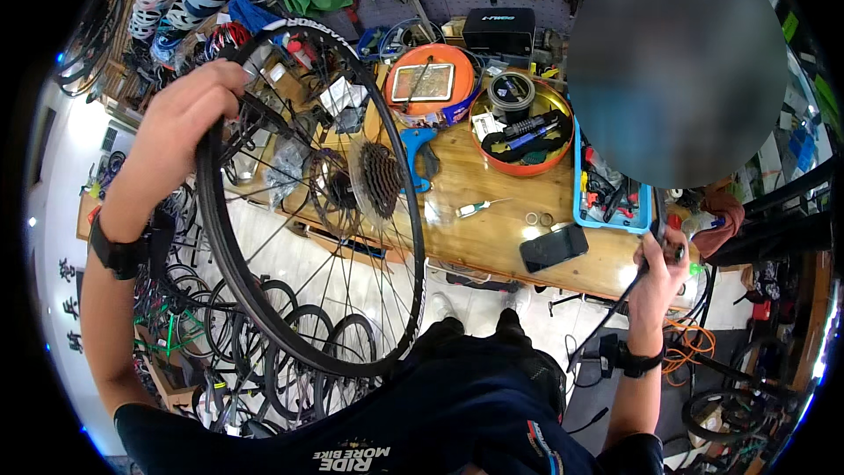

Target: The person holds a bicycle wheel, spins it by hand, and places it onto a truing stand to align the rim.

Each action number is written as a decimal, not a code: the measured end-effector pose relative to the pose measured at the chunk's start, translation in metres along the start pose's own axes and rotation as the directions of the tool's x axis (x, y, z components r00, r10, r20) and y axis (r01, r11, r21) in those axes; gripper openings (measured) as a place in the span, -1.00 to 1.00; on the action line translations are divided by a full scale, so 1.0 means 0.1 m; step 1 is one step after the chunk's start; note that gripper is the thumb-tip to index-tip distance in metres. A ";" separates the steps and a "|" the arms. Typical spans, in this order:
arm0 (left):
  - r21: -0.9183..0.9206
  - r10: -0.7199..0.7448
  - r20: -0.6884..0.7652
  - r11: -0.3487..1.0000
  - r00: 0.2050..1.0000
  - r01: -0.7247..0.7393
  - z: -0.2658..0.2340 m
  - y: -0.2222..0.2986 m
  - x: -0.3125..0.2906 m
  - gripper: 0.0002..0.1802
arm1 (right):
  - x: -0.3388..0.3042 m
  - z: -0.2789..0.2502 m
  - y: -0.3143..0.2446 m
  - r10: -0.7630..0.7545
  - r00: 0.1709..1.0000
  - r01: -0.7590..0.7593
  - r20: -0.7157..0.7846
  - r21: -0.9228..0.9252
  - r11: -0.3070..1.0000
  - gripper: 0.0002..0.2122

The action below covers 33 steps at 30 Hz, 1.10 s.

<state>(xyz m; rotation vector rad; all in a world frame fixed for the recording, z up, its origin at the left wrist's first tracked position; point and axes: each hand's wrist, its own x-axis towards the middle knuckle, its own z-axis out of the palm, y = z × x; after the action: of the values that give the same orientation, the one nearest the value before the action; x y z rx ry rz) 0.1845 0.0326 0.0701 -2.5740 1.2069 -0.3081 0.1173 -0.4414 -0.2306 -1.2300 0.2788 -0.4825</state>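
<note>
My left hand [189, 114] is closed round the rim of a black spoked bicycle wheel [220, 229], gripping it at its upper left. The wheel is held up, tilted, left of me and in front of the bench's left part. At its hub sit a dark cassette [380, 180] and a disc brake rotor [332, 193]. Over by the bench's right end, my right hand [661, 277] is wrapped round a thin black hose [615, 310], which hangs down toward the floor. Whatever fitting is at the hose's upper end is partly hidden by my fingers.
On the wooden bench [453, 242] lie a phone [554, 249], a screwdriver [479, 208], a blue tool [417, 158], an orange round tub [527, 167] and a blue tray [615, 227] of small parts. Several bicycles stand at lower left. An orange cable [690, 347] lies at right.
</note>
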 end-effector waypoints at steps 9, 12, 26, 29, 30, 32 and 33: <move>0.032 0.003 -0.088 1.000 0.996 -0.001 0.27 0.09 -0.38 -0.85 | 0.11 1.24 0.16 0.150 0.954 -0.225 0.261 0.287 0.931 -0.81; 0.057 0.022 -0.117 0.998 0.993 -0.016 0.29 0.06 -0.45 -0.83 | -0.04 1.56 0.48 0.258 0.903 -0.379 0.343 0.356 0.854 -0.83; -0.193 -0.204 -0.155 0.966 0.967 0.173 0.49 -0.08 -0.60 -0.88 | -0.95 2.37 1.58 0.428 0.752 -0.644 0.501 0.425 0.636 -0.86; -0.266 -0.228 -0.181 0.948 0.957 0.175 0.54 -0.06 -0.59 -0.84 | -0.98 2.37 1.59 0.427 0.748 -0.655 0.509 0.456 0.603 -0.89; -0.273 -0.228 -0.212 0.948 0.950 0.166 0.54 -0.04 -0.57 -0.83 | -0.95 2.38 1.60 0.422 0.741 -0.658 0.522 0.444 0.608 -0.89; -0.285 -0.264 -0.194 0.937 0.945 0.203 0.53 0.01 -0.55 -0.79 | -0.92 2.40 1.61 0.422 0.738 -0.664 0.526 0.457 0.592 -0.86; -0.257 -0.239 -0.212 0.949 0.947 0.182 0.54 0.04 -0.52 -0.78 | -0.93 2.39 1.62 0.429 0.730 -0.674 0.532 0.452 0.584 -0.85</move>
<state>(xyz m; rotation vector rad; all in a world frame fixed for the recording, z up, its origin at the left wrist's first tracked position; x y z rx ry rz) 0.1654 0.0789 0.0145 -2.9510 1.0992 -0.5717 0.1780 -0.1561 -0.3128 -0.4872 0.1500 0.2369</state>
